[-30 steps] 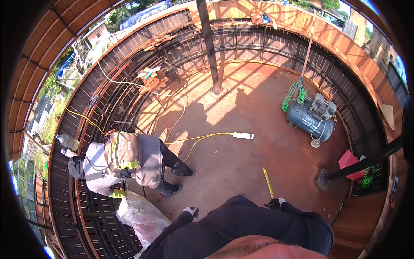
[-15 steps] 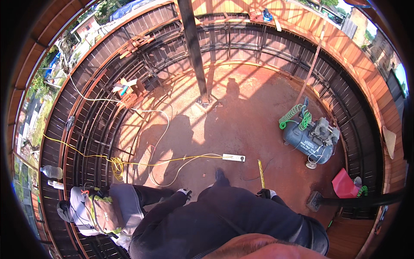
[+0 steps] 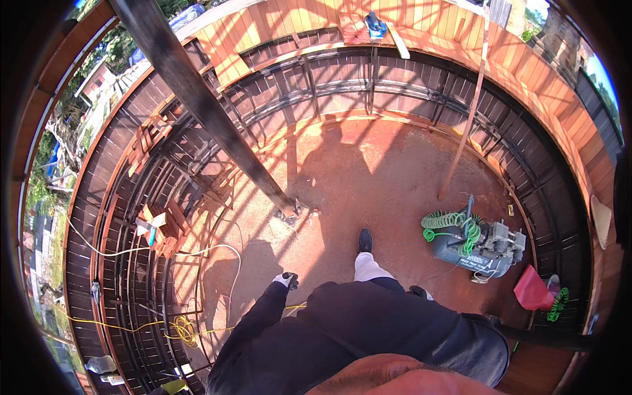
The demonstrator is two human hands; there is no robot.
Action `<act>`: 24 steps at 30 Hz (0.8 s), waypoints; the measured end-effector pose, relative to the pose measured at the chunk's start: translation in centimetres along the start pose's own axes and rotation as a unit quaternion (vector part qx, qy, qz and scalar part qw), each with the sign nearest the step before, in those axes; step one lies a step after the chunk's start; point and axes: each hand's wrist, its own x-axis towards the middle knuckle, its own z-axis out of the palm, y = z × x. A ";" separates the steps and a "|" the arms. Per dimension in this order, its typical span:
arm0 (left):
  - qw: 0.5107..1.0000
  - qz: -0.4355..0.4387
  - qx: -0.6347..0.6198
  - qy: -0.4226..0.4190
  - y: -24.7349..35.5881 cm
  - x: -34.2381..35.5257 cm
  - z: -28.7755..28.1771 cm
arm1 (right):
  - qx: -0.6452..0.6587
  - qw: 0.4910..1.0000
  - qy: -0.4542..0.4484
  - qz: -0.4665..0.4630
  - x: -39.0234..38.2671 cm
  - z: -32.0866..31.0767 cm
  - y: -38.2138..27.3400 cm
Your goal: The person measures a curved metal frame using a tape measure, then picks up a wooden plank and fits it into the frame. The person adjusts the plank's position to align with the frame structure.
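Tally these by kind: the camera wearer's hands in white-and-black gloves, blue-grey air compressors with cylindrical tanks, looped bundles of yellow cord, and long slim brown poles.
Gloved hands, left hand and right hand: 2
Air compressor: 1
Yellow cord bundle: 1
Slim brown pole: 1
Total: 5

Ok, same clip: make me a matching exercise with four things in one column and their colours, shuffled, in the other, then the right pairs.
Things
1. Glove on the left hand
2. Air compressor tank
3. Coiled hose on the compressor
4. Looped cord at the picture's lower left

Colours
A. Yellow
B. White and dark
C. Green
D. Blue-grey

Pairs: 1-B, 2-D, 3-C, 4-A
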 end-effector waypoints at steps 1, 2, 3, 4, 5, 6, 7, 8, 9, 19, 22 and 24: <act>0.999 -0.007 0.052 0.006 1.8 1.4 1.6 | -0.004 1.000 0.022 -0.012 4.2 -2.7 -1.2; 0.990 -0.039 0.130 0.026 4.1 3.2 1.1 | -0.002 1.000 -0.006 -0.001 6.5 -0.6 -6.1; 0.995 -0.089 0.029 0.035 4.9 4.7 0.0 | 0.010 0.999 -0.029 0.040 7.8 2.2 -11.0; 0.985 -0.135 0.108 0.014 8.3 6.3 0.7 | 0.024 0.996 -0.032 0.080 8.3 3.9 -16.2; 0.982 -0.153 0.105 0.020 9.5 7.1 0.7 | 0.002 0.995 -0.024 0.097 8.2 6.7 -21.3; 0.981 -0.165 0.103 0.029 10.7 7.9 0.8 | -0.067 0.996 0.005 0.065 7.6 11.4 -27.2; 0.979 -0.175 0.101 0.032 12.2 9.1 1.1 | -0.138 0.989 0.041 0.036 6.4 16.4 -33.4; 0.984 -0.098 0.145 -0.012 13.1 10.3 0.3 | -0.160 0.986 0.050 -0.003 7.2 20.6 -39.0; 0.987 -0.155 0.009 0.034 14.9 12.3 0.4 | -0.189 0.978 -0.037 -0.076 10.2 22.1 -44.0; 0.689 0.407 0.485 0.353 58.8 14.3 -2.2 | -0.403 0.718 -0.030 -0.566 10.7 60.9 -85.9; 0.739 0.313 0.458 0.383 61.2 23.2 -4.7 | -0.410 0.607 0.100 -0.673 20.4 69.0 -100.4; 0.822 0.234 0.344 0.390 60.5 31.1 -6.0 | -0.414 0.576 0.158 -0.687 25.1 72.4 -107.1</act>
